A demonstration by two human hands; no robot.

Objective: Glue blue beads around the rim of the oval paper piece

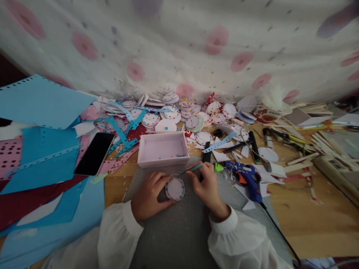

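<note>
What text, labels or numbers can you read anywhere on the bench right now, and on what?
None readable.
Blue glue gun: any label is blurred.
Phone: screen dark, no text.
Red-and-white cup: print too blurred to read.
Paper disc under the hands: only coloured dots.

White sleeves (120,231) — loose, puffed, gathered at ribbed cuffs — both arms.

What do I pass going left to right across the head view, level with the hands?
Blue paper sheets → black phone → left hand → round paper disc → right hand, its grip on a thin green-tipped tool → blue glue gun → wooden sticks.
</note>
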